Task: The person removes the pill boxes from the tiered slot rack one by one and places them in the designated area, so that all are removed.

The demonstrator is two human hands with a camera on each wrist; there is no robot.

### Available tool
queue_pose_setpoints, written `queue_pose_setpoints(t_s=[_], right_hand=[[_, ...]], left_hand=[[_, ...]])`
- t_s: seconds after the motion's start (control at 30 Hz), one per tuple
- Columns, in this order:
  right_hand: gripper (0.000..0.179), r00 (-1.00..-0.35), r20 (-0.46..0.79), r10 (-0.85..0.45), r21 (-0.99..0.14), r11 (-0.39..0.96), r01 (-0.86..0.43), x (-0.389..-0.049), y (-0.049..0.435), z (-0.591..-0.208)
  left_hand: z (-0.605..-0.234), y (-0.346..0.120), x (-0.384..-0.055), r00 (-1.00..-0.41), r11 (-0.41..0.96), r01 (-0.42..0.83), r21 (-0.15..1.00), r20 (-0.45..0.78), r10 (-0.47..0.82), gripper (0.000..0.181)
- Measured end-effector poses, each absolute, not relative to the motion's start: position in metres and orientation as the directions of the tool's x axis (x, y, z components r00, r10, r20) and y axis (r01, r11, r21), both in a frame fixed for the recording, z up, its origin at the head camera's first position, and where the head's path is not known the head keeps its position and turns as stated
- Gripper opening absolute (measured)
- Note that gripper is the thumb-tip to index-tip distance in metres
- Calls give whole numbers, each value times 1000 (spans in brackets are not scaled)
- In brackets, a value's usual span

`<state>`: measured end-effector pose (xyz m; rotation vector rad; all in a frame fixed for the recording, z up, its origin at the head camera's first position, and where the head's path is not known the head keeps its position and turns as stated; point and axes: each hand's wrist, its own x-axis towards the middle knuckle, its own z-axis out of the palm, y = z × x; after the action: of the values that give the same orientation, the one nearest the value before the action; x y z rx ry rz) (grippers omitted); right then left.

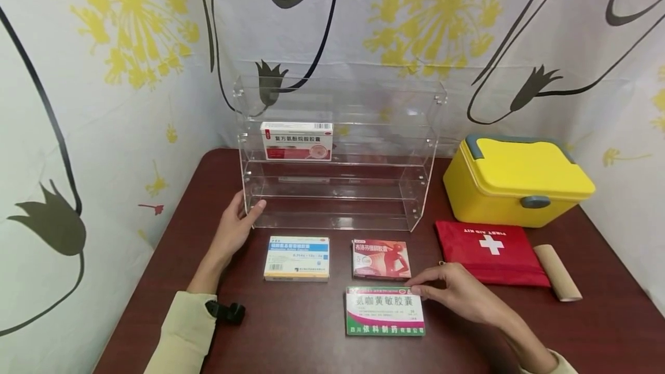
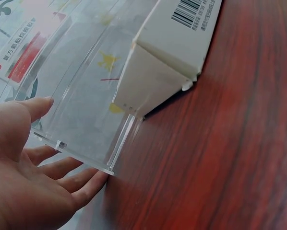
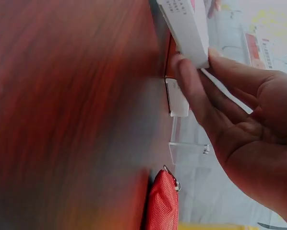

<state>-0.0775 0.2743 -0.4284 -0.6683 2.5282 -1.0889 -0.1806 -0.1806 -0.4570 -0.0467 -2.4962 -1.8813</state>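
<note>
A clear acrylic display rack (image 1: 332, 221) stands at the back of the table. My left hand (image 1: 240, 227) holds its left side panel, thumb on the inner face and fingers outside. By its upper right corner, a green-and-white medicine box (image 1: 385, 316) is pinched between the thumb and fingers of my right hand (image 1: 462, 293); the right wrist view shows the end of this box (image 3: 184, 33) in the grip. Behind it lies a red medicine box (image 1: 381, 260). A blue-and-white medicine box (image 1: 296, 258) lies near my left hand. One red-and-white medicine box (image 1: 298, 142) leans on a rack shelf.
At the back right sits a yellow lidded case (image 1: 519, 180) with a grey latch. A red first aid pouch (image 1: 490, 253) lies before it, with a cardboard tube (image 1: 557, 273) along its right side. Patterned wall covering (image 1: 332, 27) rises behind the table.
</note>
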Motion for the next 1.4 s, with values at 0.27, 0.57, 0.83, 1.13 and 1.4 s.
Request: queue_pose_setpoints(t_s=[0.27, 0.57, 0.83, 1.13, 1.4], right_hand=[[20, -851, -20, -525, -667, 641, -380, -79, 274, -438], [19, -845, 15, -535, -628, 652, -424, -89, 261, -401], [21, -714, 365, -597, -419, 580, -699, -155, 191, -298], [32, -723, 460, -515, -298, 677, -672, -239, 118, -266], [28, -692, 458, -558, -251, 665, -703, -251, 103, -282]], left_hand=[[-457, -181, -181, -999, 266, 49, 963, 45, 22, 72], [-457, -181, -183, -999, 266, 32, 963, 28, 18, 74], [-458, -180, -181, -1000, 265, 26, 964, 24, 12, 75], [-463, -178, -180, -1000, 262, 5, 965, 2, 13, 76], [-462, -183, -182, -1000, 273, 9, 962, 9, 3, 76]])
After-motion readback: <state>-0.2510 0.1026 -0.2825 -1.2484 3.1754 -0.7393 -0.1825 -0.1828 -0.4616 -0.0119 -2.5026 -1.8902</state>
